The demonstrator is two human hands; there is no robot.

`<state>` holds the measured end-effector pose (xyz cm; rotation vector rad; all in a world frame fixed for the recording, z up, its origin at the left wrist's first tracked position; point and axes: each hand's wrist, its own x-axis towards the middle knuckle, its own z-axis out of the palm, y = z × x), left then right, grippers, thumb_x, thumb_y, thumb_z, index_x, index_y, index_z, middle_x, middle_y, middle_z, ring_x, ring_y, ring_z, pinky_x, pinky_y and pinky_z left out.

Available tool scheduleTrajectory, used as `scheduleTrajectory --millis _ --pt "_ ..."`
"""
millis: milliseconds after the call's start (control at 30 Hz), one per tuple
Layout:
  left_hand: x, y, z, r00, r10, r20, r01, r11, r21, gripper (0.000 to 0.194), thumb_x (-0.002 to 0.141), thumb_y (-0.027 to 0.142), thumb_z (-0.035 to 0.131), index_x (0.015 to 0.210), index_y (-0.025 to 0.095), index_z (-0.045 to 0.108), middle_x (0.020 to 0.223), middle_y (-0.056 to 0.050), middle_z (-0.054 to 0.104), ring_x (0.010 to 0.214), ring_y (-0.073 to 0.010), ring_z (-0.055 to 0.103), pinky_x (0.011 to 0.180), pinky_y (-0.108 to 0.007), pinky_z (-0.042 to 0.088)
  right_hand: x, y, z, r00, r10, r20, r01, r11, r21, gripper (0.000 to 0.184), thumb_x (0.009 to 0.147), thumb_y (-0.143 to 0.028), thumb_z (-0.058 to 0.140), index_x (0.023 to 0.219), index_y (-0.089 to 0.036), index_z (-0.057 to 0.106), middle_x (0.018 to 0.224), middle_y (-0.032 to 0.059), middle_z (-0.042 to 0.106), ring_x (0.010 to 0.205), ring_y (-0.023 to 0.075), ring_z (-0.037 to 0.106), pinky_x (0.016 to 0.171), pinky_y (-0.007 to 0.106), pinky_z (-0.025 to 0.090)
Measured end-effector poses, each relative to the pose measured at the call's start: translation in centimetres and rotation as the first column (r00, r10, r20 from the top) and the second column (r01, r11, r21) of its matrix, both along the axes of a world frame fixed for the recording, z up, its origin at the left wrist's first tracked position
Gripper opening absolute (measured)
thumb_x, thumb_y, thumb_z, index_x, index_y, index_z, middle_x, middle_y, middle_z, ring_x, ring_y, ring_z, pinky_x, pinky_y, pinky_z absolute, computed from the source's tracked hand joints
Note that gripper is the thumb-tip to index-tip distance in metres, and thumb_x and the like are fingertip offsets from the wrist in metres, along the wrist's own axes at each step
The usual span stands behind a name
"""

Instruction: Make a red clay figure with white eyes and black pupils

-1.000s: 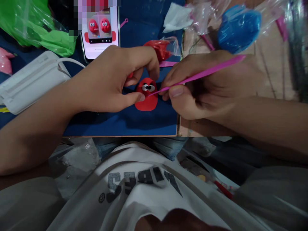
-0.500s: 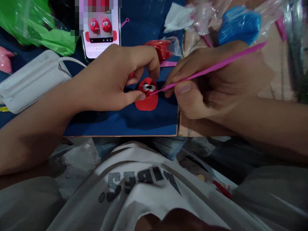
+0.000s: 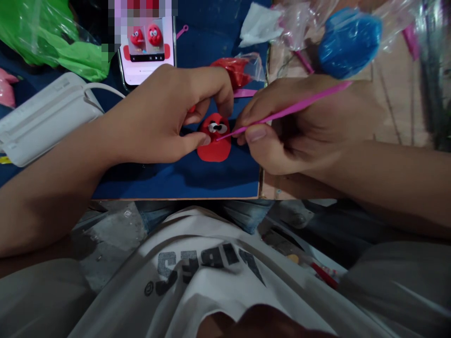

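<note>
A red clay figure (image 3: 214, 150) with white and black eyes lies on the blue board (image 3: 169, 183). My left hand (image 3: 176, 110) steadies it, thumb at its left side and index finger curled at its top. A small bit of red shows between that hand's curled fingers. In my right hand (image 3: 289, 122) is a pink modelling tool (image 3: 299, 107), pinched like a pen. Its thin tip touches the figure's front just below the eyes.
Behind my left hand, a phone (image 3: 148, 65) shows pictures of a similar red figure. A white device (image 3: 52, 117) with a cable lies left. Bagged red clay (image 3: 237, 70), bagged blue clay (image 3: 348, 44) and a green bag (image 3: 63, 51) lie farther back.
My right hand has shifted slightly left, and the pink tool's back end has swung down and left. The tool tip stays on the figure's front. My left hand keeps its hold.
</note>
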<state>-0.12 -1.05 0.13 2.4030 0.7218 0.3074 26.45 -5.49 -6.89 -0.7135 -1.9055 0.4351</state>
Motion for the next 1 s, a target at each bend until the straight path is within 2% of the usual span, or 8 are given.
scheduleTrajectory --millis 167,300,467,567,633,733,833,1000 --pt "-0.1 0.1 -0.2 0.998 -0.03 0.047 0.03 1.0 -0.008 0.044 0.115 0.054 0.054 0.133 0.018 0.072 0.097 0.003 0.062 0.09 -0.0114 0.069 0.098 -0.044 0.056 -0.1 -0.1 0.0 0.999 0.053 -0.008 -0.053 0.998 -0.023 0.011 0.111 -0.042 0.073 0.11 -0.034 0.08 0.088 0.001 0.088 0.071 0.023 0.085 0.061 0.037 0.062" --pt "-0.1 -0.2 0.5 0.994 0.0 0.106 -0.007 0.998 0.065 0.046 0.106 0.033 0.04 0.135 0.014 0.071 0.1 0.003 0.06 0.096 -0.0133 0.075 0.094 -0.045 0.057 -0.4 -0.1 0.4 0.999 0.037 -0.025 -0.034 0.994 0.108 0.004 0.1 -0.031 0.077 0.104 -0.03 0.076 0.087 -0.0005 0.088 0.061 0.0183 0.078 0.052 0.034 0.054" --pt "-0.1 0.0 0.6 0.971 0.131 0.199 -0.151 0.985 0.086 0.053 0.098 0.014 0.033 0.136 0.011 0.069 0.125 0.002 0.067 0.119 -0.0183 0.078 0.107 -0.052 0.059 -0.4 -0.2 0.4 0.999 0.03 0.034 -0.032 0.998 0.047 0.012 0.1 -0.025 0.073 0.109 -0.031 0.077 0.092 0.001 0.09 0.071 0.021 0.084 0.059 0.036 0.061" --pt "-0.1 0.2 0.3 0.948 0.201 0.245 -0.221 0.974 0.057 0.044 0.104 0.016 0.039 0.134 0.012 0.071 0.12 0.002 0.067 0.117 -0.0217 0.082 0.107 -0.055 0.063 -0.3 -0.1 0.5 0.999 0.027 -0.021 -0.025 0.994 0.109 0.006 0.099 -0.027 0.076 0.105 -0.029 0.077 0.086 0.001 0.088 0.065 0.0191 0.081 0.055 0.033 0.058" --pt "0.0 0.2 0.2 0.941 0.212 0.263 -0.227 0.974 0.026 0.045 0.105 0.017 0.038 0.138 0.012 0.068 0.121 0.001 0.066 0.116 -0.0192 0.083 0.101 -0.049 0.066 -0.1 0.1 0.9 0.999 0.042 -0.009 -0.04 0.992 0.118 0.007 0.1 -0.029 0.077 0.107 -0.03 0.077 0.087 0.0008 0.088 0.066 0.0195 0.082 0.056 0.033 0.061" --pt "0.1 0.0 0.4 0.932 0.191 0.307 -0.2 0.98 0.0 0.05 0.104 0.014 0.034 0.145 0.002 0.061 0.127 -0.001 0.065 0.117 -0.0123 0.079 0.093 -0.037 0.063 0.3 0.1 1.5 0.984 0.097 0.151 -0.1 0.995 0.015 0.013 0.102 -0.028 0.076 0.114 -0.034 0.076 0.096 -0.0009 0.091 0.072 0.0209 0.086 0.06 0.034 0.065" --pt "0.2 -0.3 0.6 0.922 0.192 0.337 -0.215 0.976 0.032 0.047 0.108 0.014 0.041 0.146 -0.004 0.063 0.122 0.0 0.069 0.116 -0.0102 0.079 0.098 -0.038 0.062 0.4 -0.2 1.5 0.995 0.054 0.082 -0.057 0.998 0.035 0.006 0.105 -0.032 0.074 0.11 -0.034 0.076 0.093 -0.0012 0.091 0.07 0.0211 0.086 0.06 0.034 0.065" --pt "-0.1 -0.3 0.4 0.912 0.205 0.356 -0.269 0.952 0.142 0.048 0.122 0.037 0.045 0.142 0.004 0.072 0.114 0.004 0.074 0.112 -0.0169 0.087 0.095 -0.041 0.064 0.8 -0.4 1.4 0.996 0.008 0.092 0.002 0.995 -0.104 0.018 0.112 -0.048 0.072 0.102 -0.034 0.077 0.094 0.0023 0.092 0.081 0.0242 0.09 0.076 0.038 0.074"
